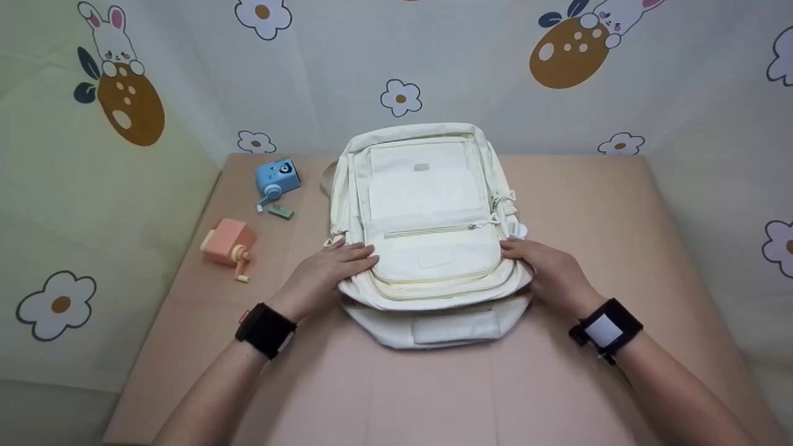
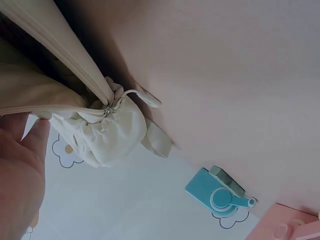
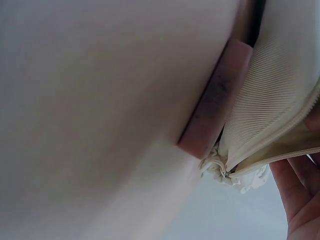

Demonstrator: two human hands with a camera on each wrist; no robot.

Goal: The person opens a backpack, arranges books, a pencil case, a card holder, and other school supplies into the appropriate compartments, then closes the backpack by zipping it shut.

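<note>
Both hands rest on a cream backpack [image 1: 427, 229] lying flat on the pink counter [image 1: 595, 210]: left hand [image 1: 328, 272] with fingers straight on its near left corner, right hand [image 1: 548, 269] laid relaxed against its right edge. Beyond the left hand sit an orange sharpener [image 1: 228, 244] and a blue sharpener [image 1: 277, 178].

1. Cream fabric backpack [image 1: 427, 229] lies flat at the middle of the pink padded surface [image 1: 619, 248], its top end towards the back.
2. Left hand [image 1: 328, 272] rests on the backpack's near left corner; right hand [image 1: 548, 269] on its near right corner.
3. Blue plastic pencil sharpener [image 1: 277, 179] sits left of the backpack, towards the back.
4. Small green eraser [image 1: 280, 212] lies just in front of it.
5. Orange plastic pencil sharpener [image 1: 229, 246] stands nearer, further left.
</note>
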